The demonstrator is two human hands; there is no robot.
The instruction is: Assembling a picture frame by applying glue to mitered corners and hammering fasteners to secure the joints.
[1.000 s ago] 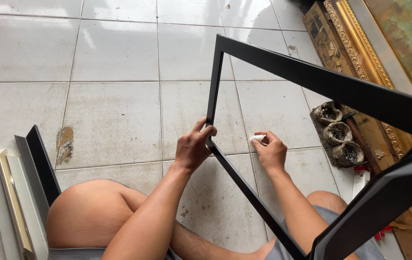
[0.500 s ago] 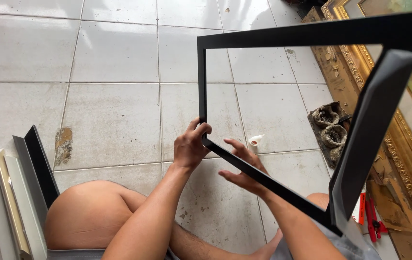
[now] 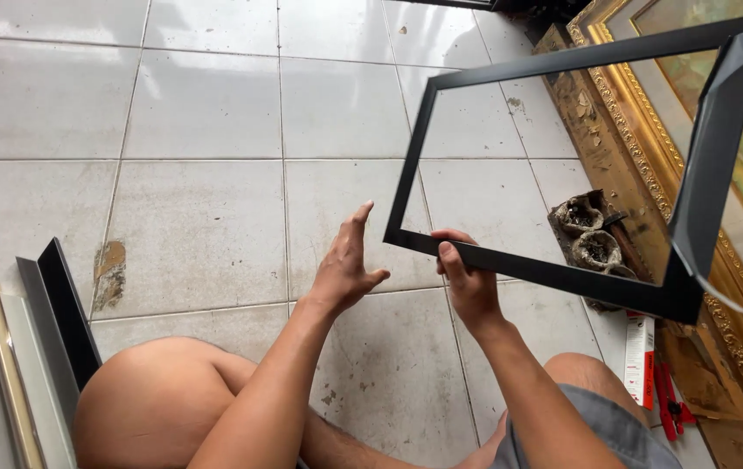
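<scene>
Item one, the black picture frame (image 3: 562, 165): an empty rectangular moulding, held up off the floor and tilted, its near rail low at the centre of the view and its right rail rising close to the camera. I see the floor tiles straight through its opening.

Item two, my right hand (image 3: 469, 282): closed around the frame's near rail close to its left corner, fingers curled over the top edge, thumb along the near side. It carries the frame alone.

Item three, my left hand (image 3: 344, 265): open, fingers straight and together, thumb spread out, palm turned toward the frame's left corner. It stands just beside that corner, not touching it, and has nothing in it.

Item four, the tiled floor (image 3: 198, 122): pale square tiles with grey joints, one brown chipped patch at the left.

Item five, a stack of moulding lengths (image 3: 29, 347): black, grey, cream and gilt strips lying side by side at the near left, next to my bare knee.

Item six, the ornate gold frame (image 3: 649, 148): leaning along the right, with a painted canvas in it.

Item seven, two small dirty pots (image 3: 588, 234): on the floor at the foot of the gold frame, seen through the black frame.

Item eight, a small white carton (image 3: 639, 360) and a red tool (image 3: 668, 399): at the near right on the floor.
</scene>
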